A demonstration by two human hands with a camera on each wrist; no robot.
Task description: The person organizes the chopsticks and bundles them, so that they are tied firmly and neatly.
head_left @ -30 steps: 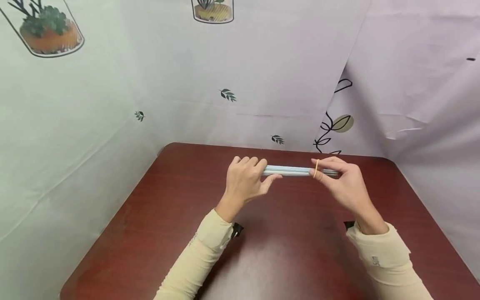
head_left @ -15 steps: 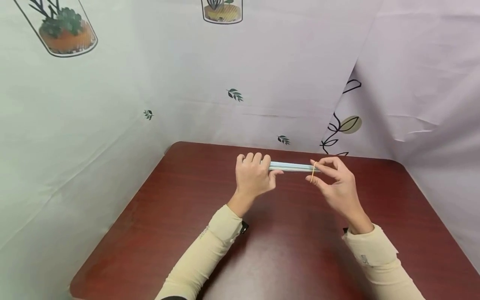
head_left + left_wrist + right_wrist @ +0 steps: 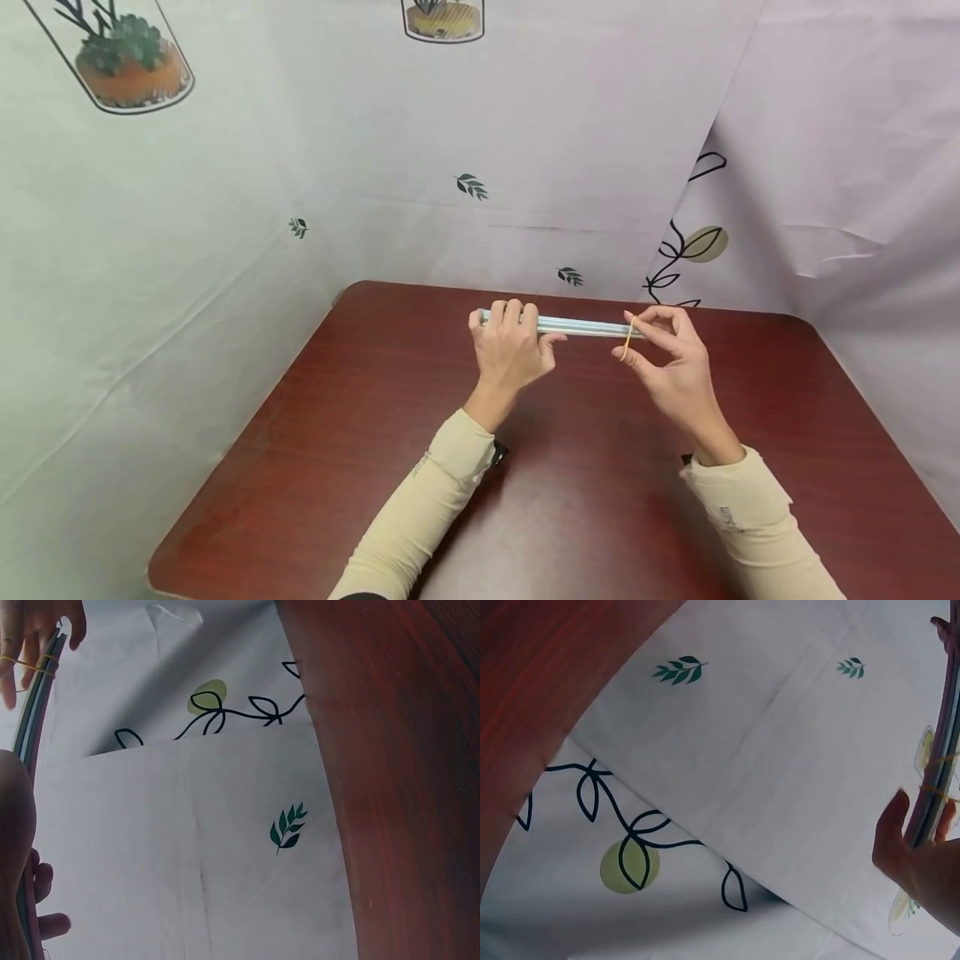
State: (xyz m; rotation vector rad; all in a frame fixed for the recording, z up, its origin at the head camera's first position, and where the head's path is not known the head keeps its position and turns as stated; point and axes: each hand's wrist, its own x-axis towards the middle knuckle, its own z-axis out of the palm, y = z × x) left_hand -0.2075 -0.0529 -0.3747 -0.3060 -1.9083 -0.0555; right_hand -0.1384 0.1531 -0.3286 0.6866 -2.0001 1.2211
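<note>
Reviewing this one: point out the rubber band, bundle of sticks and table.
Rubber band (image 3: 629,337), head view: strand facing the camera.
Bundle of sticks (image 3: 582,326), head view: exposed middle stretch.
Table (image 3: 592,467), head view: bare tabletop.

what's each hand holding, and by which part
The left hand grips sticks near one end; the right hand holds a rubber band stretched over thumb and fingers.

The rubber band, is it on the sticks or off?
On: the rubber band loops around the sticks, and the right hand holds it stretched.
</note>
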